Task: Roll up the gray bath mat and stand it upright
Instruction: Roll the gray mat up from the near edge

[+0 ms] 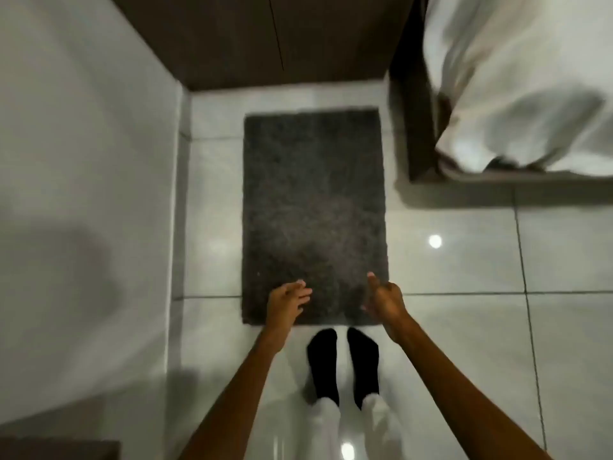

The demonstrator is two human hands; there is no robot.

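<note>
- The glossy white tiled floor [464, 327] fills the view and carries the gray bath mat, which serves as the landmark here.
- A white wall [83, 161] runs along the left of the mat, with a strip of bare tile between them.
- A dark brown wooden panel [265, 38] stands beyond the mat's far edge, a band of tile apart from it.
- A bed with white bedding [517, 78] on a dark frame sits to the right of the mat's far half, close to it but not touching.
- The gray bath mat [315, 200] lies flat and fully unrolled on the floor, its long sides running away from the person and its near short edge just in front of the feet.
- Two bare forearms reach out from the bottom of the view toward the mat's near end.
- Two feet in black socks [343, 363] stand on the tile just short of the mat's near edge, below white trouser legs.
- The left hand [287, 302] is over the mat's near left corner, its grip loose and open with fingers spread, holding nothing.
- The right hand [384, 298] is over the mat's near right corner, thumb raised and fingers curled loosely inward, its grip open and empty; whether either hand touches the pile cannot be told.
</note>
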